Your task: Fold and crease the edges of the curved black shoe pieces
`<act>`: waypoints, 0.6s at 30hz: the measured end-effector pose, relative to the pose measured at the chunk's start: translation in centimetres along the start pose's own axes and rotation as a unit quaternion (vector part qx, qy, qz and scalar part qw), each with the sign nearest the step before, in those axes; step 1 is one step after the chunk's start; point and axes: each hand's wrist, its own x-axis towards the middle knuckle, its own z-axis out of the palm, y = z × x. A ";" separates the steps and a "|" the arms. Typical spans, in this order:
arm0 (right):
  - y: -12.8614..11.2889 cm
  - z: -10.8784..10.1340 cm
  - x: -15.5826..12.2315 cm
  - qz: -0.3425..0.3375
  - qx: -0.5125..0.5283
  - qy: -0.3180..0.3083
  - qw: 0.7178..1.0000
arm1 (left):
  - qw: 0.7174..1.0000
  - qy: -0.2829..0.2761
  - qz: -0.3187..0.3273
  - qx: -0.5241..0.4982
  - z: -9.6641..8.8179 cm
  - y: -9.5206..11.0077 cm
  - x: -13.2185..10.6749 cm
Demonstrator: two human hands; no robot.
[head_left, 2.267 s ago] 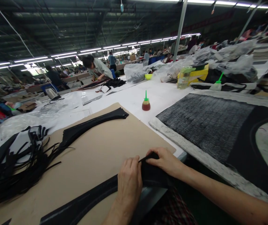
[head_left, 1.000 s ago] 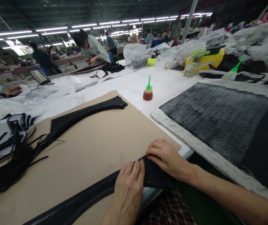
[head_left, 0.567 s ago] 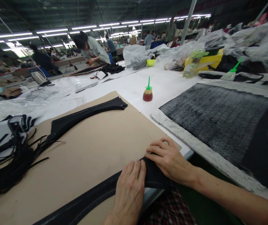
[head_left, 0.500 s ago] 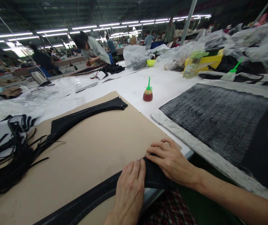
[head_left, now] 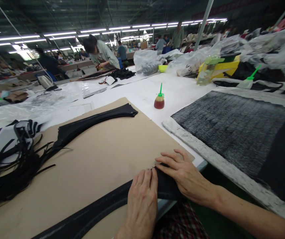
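A long curved black strip point(head_left: 100, 207) lies along the near edge of a tan cardboard sheet point(head_left: 102, 156). My left hand point(head_left: 142, 199) rests flat on the strip, fingers together and stretched out. My right hand point(head_left: 182, 174) lies spread on the strip's right end, fingertips pressing its top edge right beside the left fingertips. A second curved black piece point(head_left: 92, 121) lies farther up the cardboard.
A tangle of thin black trimmings point(head_left: 10, 162) sits at the left. A small red bottle with a green nozzle point(head_left: 159, 101) stands on the white table. A dark textured mat point(head_left: 232, 126) with a pale border lies to the right. Other people work at far tables.
Both hands went from pinching the strip's end to lying flat on it. The view has shifted slightly; the strip stays in place.
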 end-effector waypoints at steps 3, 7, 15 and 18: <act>0.4 0.2 -0.5 -0.003 -0.028 -0.001 1.000 | 1.000 0.001 -0.009 0.010 0.3 0.1 -0.3; 1.6 -0.2 -1.2 0.023 -0.087 0.030 0.996 | 1.000 -0.023 -0.010 0.001 0.2 0.1 -0.3; -0.3 0.0 -0.4 -0.007 -0.066 0.039 0.997 | 1.000 -0.011 -0.004 -0.002 -0.3 0.3 0.0; -0.1 0.4 -0.5 -0.014 -0.063 0.040 0.997 | 1.000 -0.002 -0.011 -0.026 -0.4 0.3 -0.3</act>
